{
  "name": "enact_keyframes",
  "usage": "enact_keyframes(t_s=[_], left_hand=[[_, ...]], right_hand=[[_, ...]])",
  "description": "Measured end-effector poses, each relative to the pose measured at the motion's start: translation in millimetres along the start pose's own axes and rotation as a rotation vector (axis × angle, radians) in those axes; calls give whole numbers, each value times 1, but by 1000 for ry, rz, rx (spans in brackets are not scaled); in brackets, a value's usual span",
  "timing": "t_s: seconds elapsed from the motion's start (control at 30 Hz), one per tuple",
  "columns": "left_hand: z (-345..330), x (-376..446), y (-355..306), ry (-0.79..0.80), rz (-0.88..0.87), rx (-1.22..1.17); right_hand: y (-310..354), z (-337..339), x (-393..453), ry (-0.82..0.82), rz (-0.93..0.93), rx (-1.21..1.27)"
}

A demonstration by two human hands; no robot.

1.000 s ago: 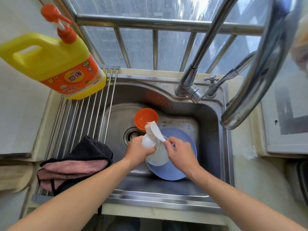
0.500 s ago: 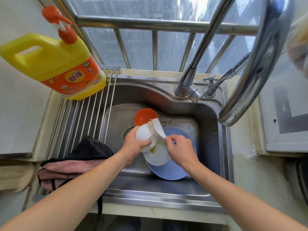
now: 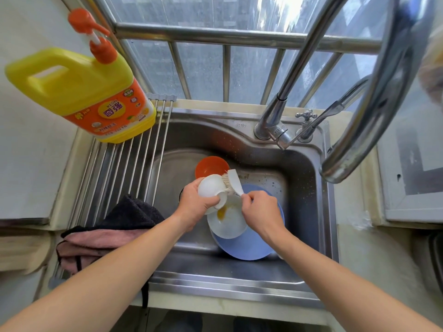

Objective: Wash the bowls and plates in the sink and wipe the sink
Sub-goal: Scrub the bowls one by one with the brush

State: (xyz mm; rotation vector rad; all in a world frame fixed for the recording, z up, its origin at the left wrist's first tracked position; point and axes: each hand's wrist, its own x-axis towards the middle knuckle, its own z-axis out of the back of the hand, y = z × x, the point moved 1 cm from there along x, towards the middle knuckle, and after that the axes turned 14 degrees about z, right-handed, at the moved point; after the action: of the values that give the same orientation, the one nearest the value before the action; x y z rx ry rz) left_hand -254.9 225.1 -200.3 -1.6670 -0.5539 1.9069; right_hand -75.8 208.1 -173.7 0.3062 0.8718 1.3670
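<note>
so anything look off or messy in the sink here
Only ordinary dirt: a yellow-orange smear on the white plate that lies on the blue plate, and brown specks on the sink floor near the brush. Nothing broken or spilled.

Faucet (image 3: 359, 92) overhangs sink's (image 3: 309, 212) right; orange bowl (image 3: 211, 165) + blue plate (image 3: 254, 245) crowd basin; left floor bare.

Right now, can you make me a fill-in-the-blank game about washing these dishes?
1. The left hand holds a small ____ bowl.
2. The right hand scrubs that bowl with a ____.
3. The white plate lies on a bigger ____ plate.
4. Behind the hands, in the sink, sits an ____ bowl.

Missing words: white; brush; blue; orange
</note>
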Motion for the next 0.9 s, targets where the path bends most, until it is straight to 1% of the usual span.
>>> enact_keyframes(t_s=[0.13,0.2,0.27,0.33,0.4,0.43,0.53,0.57,0.63,0.7,0.73,0.83,0.87,0.9], left_hand=[[8,2,-3,12,-18,-13],[11,2,-6,23,-24,-16],[9,0,-9,27,-24,-19],[7,1,-10,41,-42,-11],[6,2,-8,73,-42,-12],[5,2,-8,85,-35,-13],[3,2,-11,47,-39,5],[4,3,-12,21,-36,-3],[6,7,-15,0,-43,-17],[9,11,-15,20,-61,-4],[9,12,-16,35,-71,13],[5,11,-17,36,-96,50],[4,12,-16,37,-98,44],[3,13,-15,47,-94,34]], right_hand=[[3,1,-6,109,141,52],[-7,4,-4,96,93,73],[-13,4,-1,24,15,91],[-8,2,-3,2,78,115],[1,-2,-7,53,190,110],[2,-2,-7,55,192,91],[-7,0,4,-30,16,42],[-9,-2,5,-36,1,39],[-6,-2,1,-19,69,95],[-3,2,-3,36,163,143],[-4,5,-3,40,175,157],[-7,8,1,-49,63,199],[-5,8,2,-46,68,198],[-2,6,1,-20,110,179]])
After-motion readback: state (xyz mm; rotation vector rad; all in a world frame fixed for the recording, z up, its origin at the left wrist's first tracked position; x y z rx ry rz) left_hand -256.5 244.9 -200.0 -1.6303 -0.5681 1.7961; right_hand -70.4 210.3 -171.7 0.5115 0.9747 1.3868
